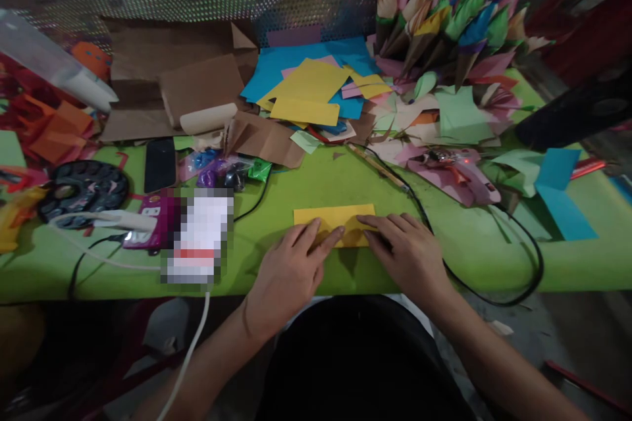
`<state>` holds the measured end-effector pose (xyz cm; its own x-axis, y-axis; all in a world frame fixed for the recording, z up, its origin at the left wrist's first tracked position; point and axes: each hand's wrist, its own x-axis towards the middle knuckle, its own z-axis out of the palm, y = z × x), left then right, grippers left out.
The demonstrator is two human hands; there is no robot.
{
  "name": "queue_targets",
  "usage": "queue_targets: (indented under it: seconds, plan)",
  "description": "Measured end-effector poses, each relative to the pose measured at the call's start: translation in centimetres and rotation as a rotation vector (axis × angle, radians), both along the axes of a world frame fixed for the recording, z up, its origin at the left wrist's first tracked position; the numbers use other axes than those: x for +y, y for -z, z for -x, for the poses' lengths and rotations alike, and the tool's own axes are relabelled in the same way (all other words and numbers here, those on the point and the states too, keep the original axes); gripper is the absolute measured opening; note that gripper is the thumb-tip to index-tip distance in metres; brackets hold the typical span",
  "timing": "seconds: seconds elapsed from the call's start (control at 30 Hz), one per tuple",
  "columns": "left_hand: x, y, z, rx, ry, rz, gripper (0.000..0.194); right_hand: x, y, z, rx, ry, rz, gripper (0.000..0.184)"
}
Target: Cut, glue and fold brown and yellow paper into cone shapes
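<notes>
A yellow paper strip (340,216) lies crosswise near the table's front edge, apparently folded over. My left hand (289,270) rests on its left part, the index finger stretched along it and the thumb apart, pointing to its middle. On its right part lie the fingertips of my right hand (407,253), with the fingers extended and pointing left. Both hands press from above and grip nothing that I can see. The paper's underside and lower left corner are hidden.
A phone with a blurred screen (200,237) and a purple power strip (160,220) are left of my hands. At right, a pink glue gun (457,174) trails a black cable. Behind are coloured sheets (309,85), brown paper (202,89) and paper cones (444,20).
</notes>
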<state>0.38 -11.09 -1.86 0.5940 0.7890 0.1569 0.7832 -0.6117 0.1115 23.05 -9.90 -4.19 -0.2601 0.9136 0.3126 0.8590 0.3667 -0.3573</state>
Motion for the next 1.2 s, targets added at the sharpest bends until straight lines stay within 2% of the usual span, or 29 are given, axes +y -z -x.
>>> queue_targets:
  seconds: [0.17,0.27,0.33,0.43,0.5,0.77,0.97,1.2]
  plan:
    - [-0.9,0.1,-0.2,0.063,-0.022,0.034,0.063,0.1,0.0,-0.3,0.051,-0.01,0.017,0.029]
    - [-1.0,0.2,-0.2,0.065,-0.028,0.028,0.065,-0.5,-0.7,-0.1,0.054,0.004,-0.075,0.026]
    - [-1.0,0.3,-0.2,0.074,-0.024,0.028,0.063,-1.4,-1.2,0.3,0.037,-0.066,-0.102,0.027]
    - [-1.1,0.3,-0.2,0.104,-0.032,0.029,0.061,-2.9,-1.4,1.1,-0.004,-0.261,-0.017,0.037]
    - [-1.2,0.3,-0.2,0.11,-0.04,0.014,0.064,-3.7,-1.0,1.0,-0.031,-0.308,0.018,0.044]
    - [-1.8,0.8,1.8,0.118,-0.031,0.013,0.061,-4.7,0.3,-2.5,-0.117,-0.235,-0.013,0.045]
    - [-3.4,0.6,4.0,0.098,-0.108,0.007,0.058,-4.7,0.5,-2.1,-0.129,-0.217,-0.019,0.046]
    - [-4.0,0.7,4.2,0.075,-0.147,-0.008,0.057,-4.9,0.7,-1.9,-0.169,-0.205,-0.053,0.044]
